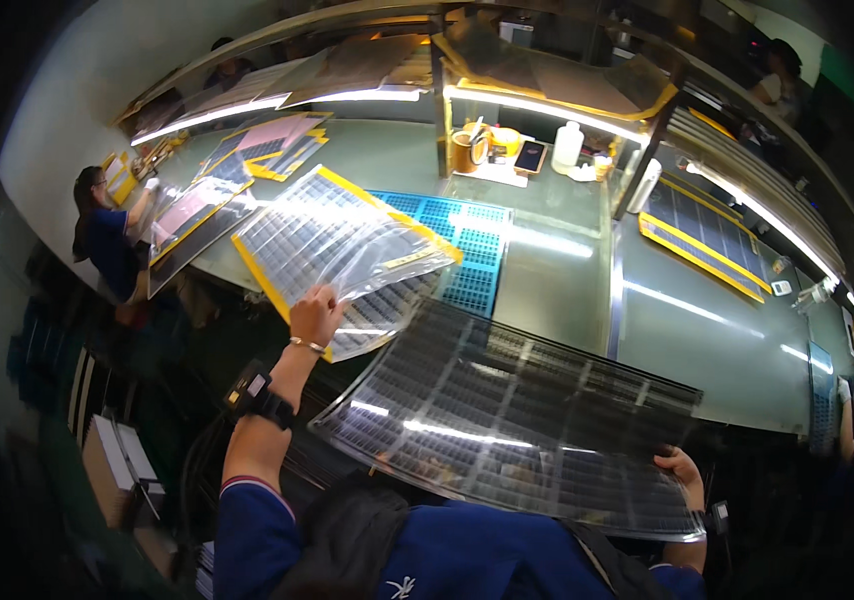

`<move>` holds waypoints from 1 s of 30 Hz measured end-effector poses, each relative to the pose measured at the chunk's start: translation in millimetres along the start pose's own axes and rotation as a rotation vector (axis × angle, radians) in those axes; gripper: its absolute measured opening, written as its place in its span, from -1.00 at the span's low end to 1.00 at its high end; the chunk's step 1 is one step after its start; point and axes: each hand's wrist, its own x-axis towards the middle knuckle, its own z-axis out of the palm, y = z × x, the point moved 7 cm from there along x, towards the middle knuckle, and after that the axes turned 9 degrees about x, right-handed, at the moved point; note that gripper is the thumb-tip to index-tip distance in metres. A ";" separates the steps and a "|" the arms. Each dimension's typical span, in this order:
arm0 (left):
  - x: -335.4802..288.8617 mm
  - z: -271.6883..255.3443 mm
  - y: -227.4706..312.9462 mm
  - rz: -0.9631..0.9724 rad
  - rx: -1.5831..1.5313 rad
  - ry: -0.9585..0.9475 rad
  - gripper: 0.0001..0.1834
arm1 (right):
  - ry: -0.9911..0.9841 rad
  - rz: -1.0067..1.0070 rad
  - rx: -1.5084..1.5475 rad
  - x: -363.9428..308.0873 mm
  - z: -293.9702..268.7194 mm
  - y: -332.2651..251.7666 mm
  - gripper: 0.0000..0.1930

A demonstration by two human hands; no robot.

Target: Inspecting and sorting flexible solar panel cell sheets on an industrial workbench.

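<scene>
My left hand (315, 318) is closed in a pinch on the near edge of a clear plastic sheet (372, 262). That sheet lies rumpled over a yellow-bordered film sheet (257, 268) printed with a dark grid. In my right hand (684, 472) is the right end of a large dark, see-through film (507, 410) with rows of small rectangles. This film is held tilted in front of my body, its left end below my left hand. Partly under the yellow-bordered sheet lies a blue grid panel (477, 270) on the bench.
A glass-topped bench (557, 300) spans ahead, under shelves with tube lights (547, 112). A white bottle (567, 148), brown mug (467, 150) and phone (531, 157) stand at the back. More framed sheets (702, 240) lie right. A co-worker (112, 225) handles sheets at left; another's gloved hand (844, 390) is far right.
</scene>
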 end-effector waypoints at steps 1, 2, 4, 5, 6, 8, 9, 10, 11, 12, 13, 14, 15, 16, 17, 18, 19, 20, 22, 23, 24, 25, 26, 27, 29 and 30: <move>-2.8 0.0 5.5 0.086 0.002 0.041 -0.79 | 0.019 -0.001 -0.036 0.1 10.6 -4.7 -0.74; -5.5 -2.8 9.8 0.108 0.033 -0.021 -0.79 | 0.091 -0.018 -0.152 15.7 -9.9 0.8 -0.65; -33.6 1.2 -16.3 0.124 0.111 -0.037 -0.84 | 0.179 0.032 -0.235 29.8 19.1 -8.1 -0.59; -51.7 1.1 -31.1 0.145 0.082 -0.075 -0.88 | 0.056 0.009 -0.261 41.8 30.9 -12.0 -0.63; -70.5 13.6 -53.7 0.044 0.176 -0.188 -0.81 | -0.066 -0.022 -0.086 47.8 37.5 -9.7 -0.70; -103.8 8.6 -64.4 -0.065 0.183 -0.282 -0.75 | -0.158 0.042 0.251 49.4 43.4 -3.9 -0.77; -117.0 11.4 -65.7 -0.042 0.167 -0.320 -0.79 | -0.135 0.014 0.272 46.3 42.4 -1.8 -0.76; -123.4 17.5 -62.2 -0.017 0.142 -0.356 -0.83 | -0.105 -0.020 0.291 39.4 38.4 -1.3 -0.75; -126.8 15.8 -62.2 0.000 0.070 -0.293 -0.87 | -0.107 -0.038 0.313 34.3 38.0 4.0 -0.75; -127.5 10.9 -54.3 0.009 0.005 -0.244 -0.90 | -0.111 -0.039 0.334 35.7 37.5 13.8 -0.75; -126.7 4.6 -44.2 0.027 -0.028 -0.166 -0.94 | -0.090 -0.040 0.323 37.5 34.0 21.7 -0.73; -125.8 0.7 -35.3 0.032 -0.027 -0.168 -0.94 | -0.089 -0.040 0.329 35.5 34.6 29.4 -0.73; -123.0 -5.3 -32.3 -0.012 -0.080 -0.127 -0.94 | -0.085 -0.043 0.357 35.2 36.1 35.1 -0.73; -120.0 -10.9 -28.9 -0.057 -0.132 -0.088 -0.94 | -0.081 -0.044 0.384 35.5 37.8 40.2 -0.72; -116.2 -17.3 -20.3 -0.055 -0.161 -0.057 -0.94 | -0.063 -0.073 0.370 34.4 40.4 41.3 -0.70; -115.4 -23.3 -19.5 -0.071 -0.145 -0.055 -0.94 | -0.080 -0.060 0.362 33.1 49.4 38.8 -0.70; -113.8 -29.3 -13.3 0.009 -0.089 -0.032 -0.95 | -0.050 -0.061 0.328 28.4 54.2 34.8 -0.69; -113.4 -36.3 -11.4 0.085 -0.025 -0.005 -0.95 | -0.030 -0.064 0.292 29.6 57.2 30.6 -0.68; -105.4 -29.1 -20.8 0.003 -0.048 -0.072 -0.96 | -0.012 -0.125 0.239 32.3 38.5 33.2 -0.68; -102.5 -30.4 -21.7 -0.004 -0.057 -0.069 -0.95 | 0.011 -0.124 0.234 29.9 35.0 33.1 -0.69; -101.0 -31.5 -24.0 -0.009 -0.070 -0.066 -0.95 | 0.038 -0.125 0.229 24.4 34.1 32.9 -0.70; -101.3 -33.0 -21.7 0.040 -0.074 -0.085 -0.95 | 0.030 -0.115 0.251 24.6 32.4 36.7 -0.71; -103.0 -34.1 -17.3 0.092 -0.081 -0.106 -0.96 | 0.026 -0.105 0.274 22.8 31.6 41.7 -0.72; -109.5 -33.4 -15.0 0.150 -0.047 -0.120 -0.95 | 0.011 -0.102 0.307 22.9 39.3 43.7 -0.73; -120.6 -26.5 -11.3 0.196 -0.085 -0.144 -0.94 | 0.036 -0.097 0.285 25.2 41.5 51.3 -0.71; -126.8 -21.3 -11.2 0.188 -0.089 -0.193 -0.94 | 0.041 -0.097 0.282 25.3 43.0 55.2 -0.69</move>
